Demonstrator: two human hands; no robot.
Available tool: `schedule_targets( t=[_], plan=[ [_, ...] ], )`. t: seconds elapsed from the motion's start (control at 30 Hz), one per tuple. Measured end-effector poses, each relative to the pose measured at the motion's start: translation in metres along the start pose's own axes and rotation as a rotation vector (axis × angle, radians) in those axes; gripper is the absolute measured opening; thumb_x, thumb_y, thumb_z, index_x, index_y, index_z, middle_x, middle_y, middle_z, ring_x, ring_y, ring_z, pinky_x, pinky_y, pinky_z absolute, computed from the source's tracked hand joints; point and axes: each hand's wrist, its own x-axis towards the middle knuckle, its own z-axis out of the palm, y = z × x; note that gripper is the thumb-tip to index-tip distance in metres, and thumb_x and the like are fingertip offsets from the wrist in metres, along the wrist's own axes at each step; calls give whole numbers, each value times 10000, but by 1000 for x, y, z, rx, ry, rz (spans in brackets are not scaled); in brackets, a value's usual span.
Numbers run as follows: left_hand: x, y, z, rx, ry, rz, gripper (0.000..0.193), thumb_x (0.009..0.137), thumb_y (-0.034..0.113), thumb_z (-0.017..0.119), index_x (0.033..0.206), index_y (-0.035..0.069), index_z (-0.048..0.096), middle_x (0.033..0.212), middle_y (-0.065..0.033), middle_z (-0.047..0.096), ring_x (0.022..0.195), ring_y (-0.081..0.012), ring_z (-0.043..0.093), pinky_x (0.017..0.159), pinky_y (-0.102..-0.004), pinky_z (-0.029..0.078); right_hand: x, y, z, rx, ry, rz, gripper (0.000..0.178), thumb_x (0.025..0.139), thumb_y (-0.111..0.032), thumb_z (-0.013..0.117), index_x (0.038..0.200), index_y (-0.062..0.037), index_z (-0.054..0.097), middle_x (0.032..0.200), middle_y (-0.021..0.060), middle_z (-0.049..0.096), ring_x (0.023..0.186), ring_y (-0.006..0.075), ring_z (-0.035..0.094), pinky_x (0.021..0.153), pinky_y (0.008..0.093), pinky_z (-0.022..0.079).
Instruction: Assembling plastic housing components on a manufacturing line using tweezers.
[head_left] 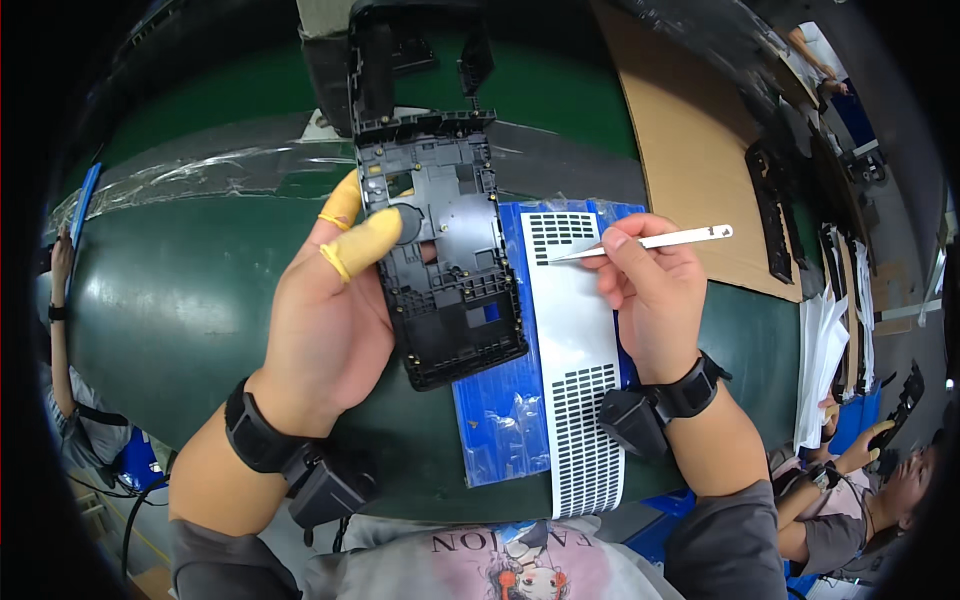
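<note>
Head camera: left of a side-by-side fisheye pair on the wearer's head; upright, unmirrored.
Printed shirt: at the lower edge, beneath the lens, which faces down and forward.
Green table: viewed from above, its near edge curved.
Left hand, right hand: close, mid-frame.
Co-worker: farther off, near the dark right rim.
</note>
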Motion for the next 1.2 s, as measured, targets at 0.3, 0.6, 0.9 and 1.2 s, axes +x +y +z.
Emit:
schedule_targets(
  t=[0.3, 0.6, 0.9, 1.2],
  plan=[
    [-3, -8, 2, 82, 58, -14, 450, 855, 187, 407, 1272, 68, 289, 1127, -75, 470, 957, -173, 490, 847, -338, 417, 2, 2, 0, 29, -3, 21, 92, 773, -15, 536, 861, 13, 529, 681, 48, 560, 528, 44, 497, 420, 138, 350],
    [-4, -12, 9, 27, 73, -39, 423, 871, 197, 389, 1266, 77, 295, 1164, -78, 451, 1030, -191, 474, 864, -354, 412, 2, 2, -1, 21, -15, 46, 113, 769, -12, 545, 880, 12, 536, 668, 39, 558, 535, 41, 501, 416, 141, 345],
    [-7, -12, 12, 61, 11, -13, 384, 872, 197, 387, 1233, 83, 319, 1116, -60, 470, 964, -158, 494, 824, -322, 437, 3, 6, -1, 19, -21, 13, 125, 774, -21, 546, 892, 20, 540, 674, 47, 566, 520, 33, 490, 401, 132, 337],
    [-7, -16, 13, 44, 0, -22, 384, 866, 202, 402, 1226, 89, 330, 1118, -60, 468, 956, -155, 489, 824, -325, 435, 0, -2, -1, 44, -27, 24, 131, 775, -11, 536, 900, 30, 536, 675, 72, 571, 499, 38, 460, 421, 143, 331]
  ],
)
